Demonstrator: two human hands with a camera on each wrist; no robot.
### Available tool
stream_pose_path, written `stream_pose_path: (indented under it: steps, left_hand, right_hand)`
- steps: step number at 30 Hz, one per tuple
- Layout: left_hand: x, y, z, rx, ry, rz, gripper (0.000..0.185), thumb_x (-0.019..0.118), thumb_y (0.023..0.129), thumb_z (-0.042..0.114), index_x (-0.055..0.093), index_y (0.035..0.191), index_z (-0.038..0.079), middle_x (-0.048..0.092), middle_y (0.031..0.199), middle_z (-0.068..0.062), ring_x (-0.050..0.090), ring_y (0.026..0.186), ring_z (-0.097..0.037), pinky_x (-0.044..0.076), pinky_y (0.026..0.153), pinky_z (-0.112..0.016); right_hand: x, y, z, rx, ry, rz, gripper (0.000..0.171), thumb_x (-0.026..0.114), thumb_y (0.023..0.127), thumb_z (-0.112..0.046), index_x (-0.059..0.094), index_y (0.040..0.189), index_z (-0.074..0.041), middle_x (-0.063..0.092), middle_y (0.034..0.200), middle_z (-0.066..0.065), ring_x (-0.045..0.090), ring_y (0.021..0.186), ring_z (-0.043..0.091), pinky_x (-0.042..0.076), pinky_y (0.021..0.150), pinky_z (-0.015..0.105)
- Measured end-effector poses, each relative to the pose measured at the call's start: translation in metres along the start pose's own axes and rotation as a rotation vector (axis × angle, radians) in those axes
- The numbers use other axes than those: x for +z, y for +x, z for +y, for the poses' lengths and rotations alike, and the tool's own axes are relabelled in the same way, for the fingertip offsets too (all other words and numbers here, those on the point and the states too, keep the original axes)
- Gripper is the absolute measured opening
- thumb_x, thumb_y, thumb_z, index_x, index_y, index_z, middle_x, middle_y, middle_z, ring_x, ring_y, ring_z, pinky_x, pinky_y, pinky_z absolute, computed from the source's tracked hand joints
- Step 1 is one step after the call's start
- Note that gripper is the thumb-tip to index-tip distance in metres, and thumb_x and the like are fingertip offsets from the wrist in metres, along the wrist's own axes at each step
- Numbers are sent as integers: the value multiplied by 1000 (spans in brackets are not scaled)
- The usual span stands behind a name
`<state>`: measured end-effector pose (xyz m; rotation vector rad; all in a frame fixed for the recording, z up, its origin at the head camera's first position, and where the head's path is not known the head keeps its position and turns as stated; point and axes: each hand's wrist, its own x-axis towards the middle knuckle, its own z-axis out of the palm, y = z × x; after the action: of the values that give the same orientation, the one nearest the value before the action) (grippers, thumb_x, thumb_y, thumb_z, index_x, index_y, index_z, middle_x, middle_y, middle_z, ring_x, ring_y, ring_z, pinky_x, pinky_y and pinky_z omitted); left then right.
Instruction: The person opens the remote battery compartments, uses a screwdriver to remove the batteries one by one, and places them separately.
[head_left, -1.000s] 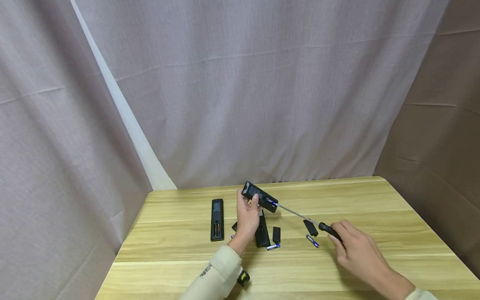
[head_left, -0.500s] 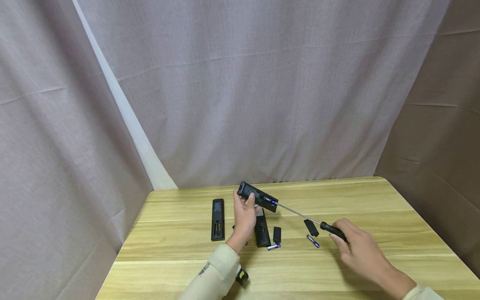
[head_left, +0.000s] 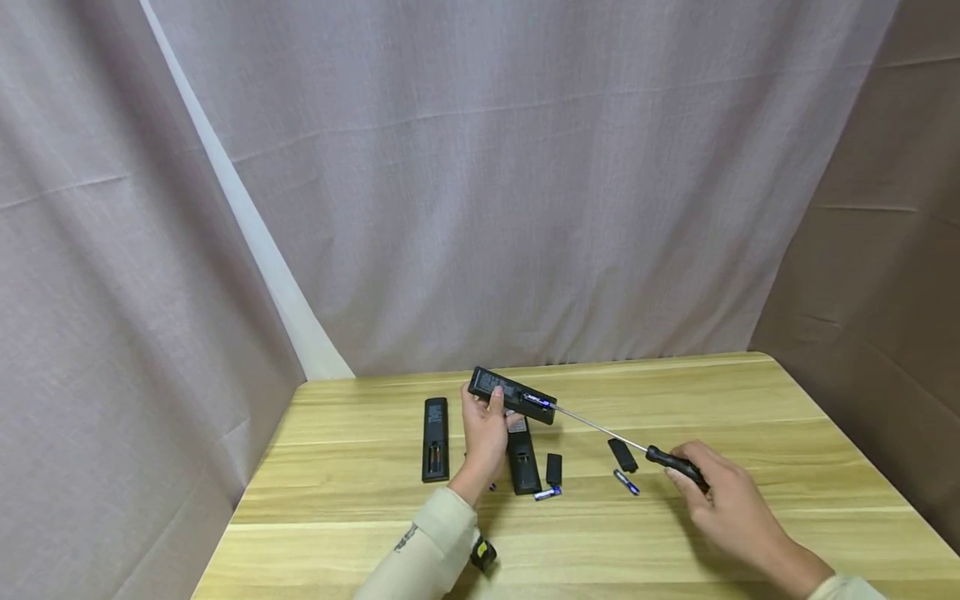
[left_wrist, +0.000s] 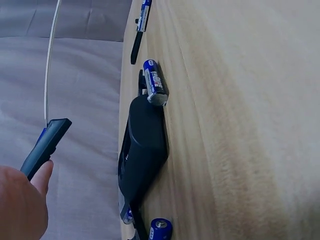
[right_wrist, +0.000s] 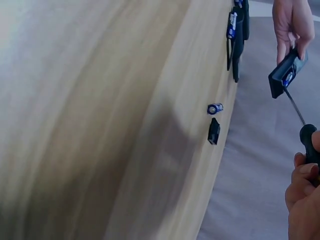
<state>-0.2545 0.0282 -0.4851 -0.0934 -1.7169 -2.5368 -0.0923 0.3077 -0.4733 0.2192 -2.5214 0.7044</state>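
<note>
My left hand (head_left: 484,429) grips a black remote control (head_left: 491,382) above the table, its back turned up and its battery bay uncovered. A blue battery (head_left: 536,401) lies in that bay. My right hand (head_left: 731,504) holds a screwdriver (head_left: 675,466) by its black handle. The long metal shaft reaches left, and its tip is at the battery's end in the bay. In the right wrist view the screwdriver tip meets the open end of the remote control (right_wrist: 278,80). Part of the left hand's grip is hidden behind the remote.
A second remote (head_left: 435,442) with batteries in its bay lies at left; a third (head_left: 523,462) lies under the left forearm's side. Two black battery covers (head_left: 553,468) and loose batteries (head_left: 626,482) are on the wooden table (head_left: 337,500). A grey curtain (head_left: 525,208) hangs behind.
The left hand and remote have shifted slightly left and tilted flatter. The right hand has moved a little right with the screwdriver. More of the battery in the bay shows now.
</note>
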Motion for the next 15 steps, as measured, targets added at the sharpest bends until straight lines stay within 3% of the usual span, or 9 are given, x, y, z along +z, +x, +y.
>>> stream_pose_path:
  steps: [8, 15]
  left_hand:
    - [0, -1, 1, -4, 34, 20, 32, 48, 114, 10, 38, 143, 9, 64, 138, -28, 73, 123, -38, 70, 90, -41]
    - [1, -4, 1, 1, 79, -17, 32, 47, 114, 10, 39, 145, 12, 63, 141, -27, 72, 126, -38, 67, 99, -48]
  right_hand:
    - [8, -6, 2, -24, 13, 42, 28, 80, 91, 0, 68, 103, -21, 57, 86, -13, 42, 70, -5, 34, 56, 17]
    - [10, -11, 5, -23, 42, 47, 28, 80, 91, 2, 68, 104, -19, 55, 82, -13, 40, 67, -6, 33, 55, 17]
